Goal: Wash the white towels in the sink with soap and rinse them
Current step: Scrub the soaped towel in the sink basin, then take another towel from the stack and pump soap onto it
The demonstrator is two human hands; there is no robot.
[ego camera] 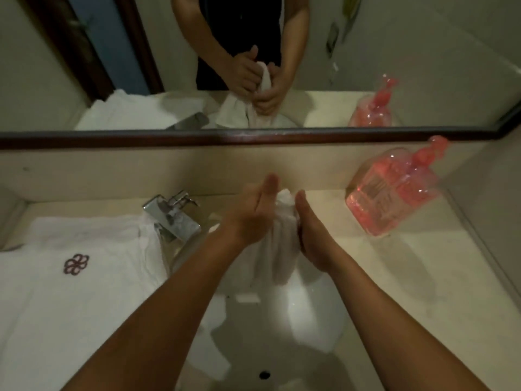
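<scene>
White towel (277, 246) hangs bunched over the sink (282, 348), gripped between our left hand (251, 218) and right hand (310, 235), fingers curled round it. Beside us stands the tap (172, 215), with another towel (70, 277) spread on the surface (408, 277) to its left. A pink soap bottle (394, 190) sits to the right below the mirror (253, 52).

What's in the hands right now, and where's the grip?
A white towel, bunched between the left hand and right hand near its upper end; the rest hangs into the sink.

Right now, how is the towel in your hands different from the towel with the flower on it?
The held towel is bunched up between both hands over the sink; the flower towel lies spread flat on the counter, untouched. Only that one shows a flower mark. Both are white.
</scene>
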